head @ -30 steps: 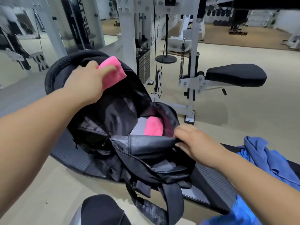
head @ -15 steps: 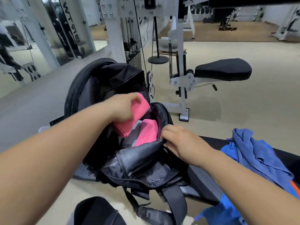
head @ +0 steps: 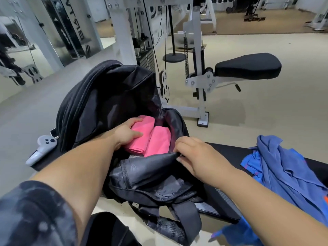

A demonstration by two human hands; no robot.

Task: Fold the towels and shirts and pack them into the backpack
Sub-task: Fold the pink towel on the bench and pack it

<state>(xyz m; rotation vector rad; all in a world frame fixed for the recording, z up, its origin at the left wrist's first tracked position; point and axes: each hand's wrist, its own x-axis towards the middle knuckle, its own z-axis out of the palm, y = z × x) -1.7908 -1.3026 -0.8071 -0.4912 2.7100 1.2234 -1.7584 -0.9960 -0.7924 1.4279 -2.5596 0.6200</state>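
A black backpack (head: 106,96) lies open on a black bench, its flap thrown back. Two folded pink towels sit side by side inside it. My left hand (head: 126,133) reaches into the opening and grips the left pink towel (head: 142,137), thumb on top. The right pink towel (head: 158,142) lies beside it, untouched. My right hand (head: 193,153) pinches the near rim of the backpack's opening and holds it back. Crumpled blue shirts (head: 287,173) lie unfolded on the bench to the right.
A white handheld controller (head: 41,149) lies on the bench left of the backpack. Beyond the bench stands a white gym machine with a black padded seat (head: 248,65) and a weight stack. Mirrors line the left wall. A black rounded object (head: 106,229) sits at the bottom.
My left hand has carried the pink towel from above the backpack's flap down into the opening, beside the other pink towel. My right hand has kept hold of the rim.
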